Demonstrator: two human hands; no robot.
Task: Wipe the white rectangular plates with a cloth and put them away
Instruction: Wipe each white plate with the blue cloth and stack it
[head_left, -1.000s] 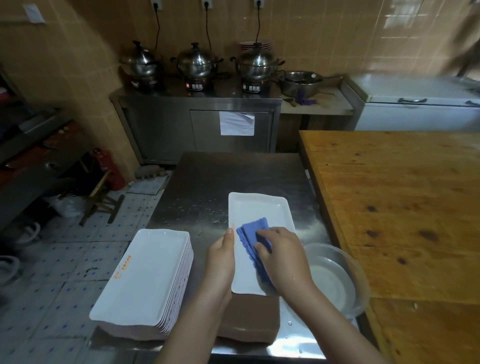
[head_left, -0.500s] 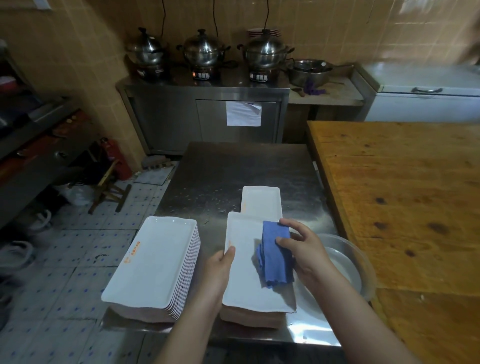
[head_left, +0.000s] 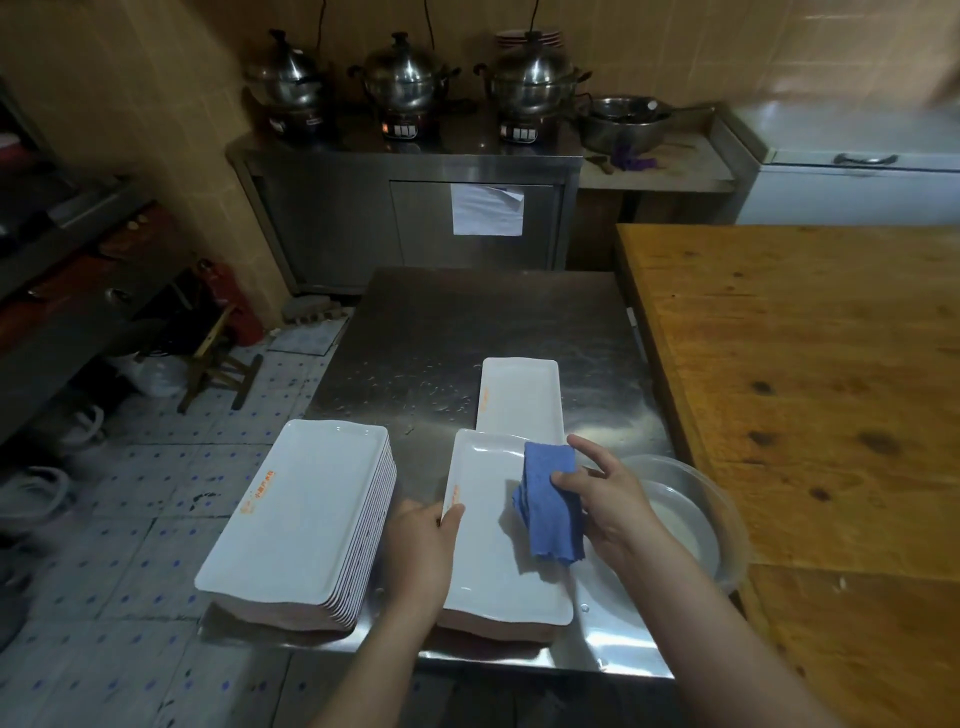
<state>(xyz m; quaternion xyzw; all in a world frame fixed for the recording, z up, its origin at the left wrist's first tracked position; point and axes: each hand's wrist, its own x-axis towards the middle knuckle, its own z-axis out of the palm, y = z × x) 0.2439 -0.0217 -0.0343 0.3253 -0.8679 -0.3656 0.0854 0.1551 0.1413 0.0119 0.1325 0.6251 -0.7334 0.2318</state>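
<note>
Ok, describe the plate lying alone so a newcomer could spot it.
Find the steel table beside the wooden counter. Beyond the held plate and blue cloth lies a lone plate, flat on steel. Unlike the left stack, it is single, no hand on it.

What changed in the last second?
The right hand lifted the blue cloth from wiping flat; it pinches it hanging over the near white rectangular plate. That plate came toward the person, uncovering a second white plate behind. The left hand still grips its edge; the stack of white plates stayed.
</note>
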